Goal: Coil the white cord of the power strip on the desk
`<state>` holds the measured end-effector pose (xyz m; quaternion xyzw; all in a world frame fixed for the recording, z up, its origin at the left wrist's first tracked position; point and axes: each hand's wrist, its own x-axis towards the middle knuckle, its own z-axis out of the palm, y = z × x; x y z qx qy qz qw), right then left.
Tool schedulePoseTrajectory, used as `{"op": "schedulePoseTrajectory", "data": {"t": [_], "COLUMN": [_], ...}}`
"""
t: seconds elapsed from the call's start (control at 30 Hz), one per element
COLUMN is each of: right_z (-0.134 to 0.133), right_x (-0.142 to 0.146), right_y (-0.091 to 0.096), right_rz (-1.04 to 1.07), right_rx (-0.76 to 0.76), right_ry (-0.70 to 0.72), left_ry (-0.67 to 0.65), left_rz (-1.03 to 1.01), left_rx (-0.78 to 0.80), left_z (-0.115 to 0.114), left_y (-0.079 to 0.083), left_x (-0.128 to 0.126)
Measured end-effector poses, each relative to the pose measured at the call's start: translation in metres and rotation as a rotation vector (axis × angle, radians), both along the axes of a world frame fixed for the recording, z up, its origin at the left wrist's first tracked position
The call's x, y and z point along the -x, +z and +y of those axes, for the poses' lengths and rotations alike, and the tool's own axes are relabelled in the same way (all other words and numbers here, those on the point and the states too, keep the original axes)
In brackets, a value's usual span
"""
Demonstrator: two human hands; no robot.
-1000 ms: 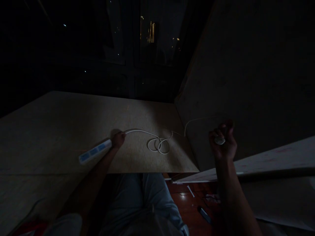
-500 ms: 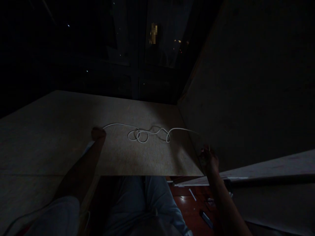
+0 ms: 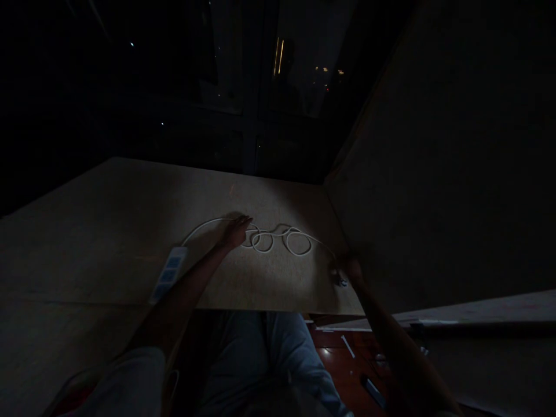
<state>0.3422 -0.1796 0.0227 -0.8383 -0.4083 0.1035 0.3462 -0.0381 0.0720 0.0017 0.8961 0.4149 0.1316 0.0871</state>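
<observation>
A white power strip (image 3: 168, 275) with blue sockets lies on the brown board tabletop (image 3: 108, 231), near its front edge. Its white cable (image 3: 278, 240) runs back in an arc and lies in several loops at the middle of the board. My left hand (image 3: 237, 230) reaches over the cable just left of the loops, fingers stretched forward and resting on it. My right hand (image 3: 347, 271) is at the board's right front corner, closed around the cable's plug end, which is dark and hard to make out.
The room is very dark. A tall upright board (image 3: 434, 174) stands on the right. A pale plank (image 3: 478, 313) lies below it. Dark windows (image 3: 269, 87) are behind. My legs and a red floor (image 3: 343, 370) with small items show below the table edge.
My left hand let go of the power strip and moved right onto the cable loops. My right hand came down from the air to the board's right corner, laying the cable down.
</observation>
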Motion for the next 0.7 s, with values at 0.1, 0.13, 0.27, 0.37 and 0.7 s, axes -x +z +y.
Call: {"op": "schedulePoseTrajectory", "data": {"t": [0.1,0.13,0.27,0.37,0.7], "right_z": [0.030,0.041,0.095,0.136,0.163], "right_x": [0.011,0.023,0.102,0.155,0.054], "right_y": [0.009,0.012,0.020,0.020,0.034], "right_rz": [-0.058,-0.084,-0.322,-0.316,0.193], "right_rx": [-0.002,-0.015,-0.008,0.128,-0.019], "right_ry": [0.028,0.075,0.643,0.831,0.402], "left_ry": [-0.101,-0.125,-0.145,-0.146,0.369], "left_rz": [0.064,0.073,0.079,0.048,-0.236], "left_rx": [0.044,0.060,0.102,0.124,0.103], "left_z": [0.010,0.015,0.031,0.036,0.063], "left_y": [0.001,0.001,0.001,0.001,0.014], "left_x": [-0.014,-0.017,-0.023,-0.023,0.060]}}
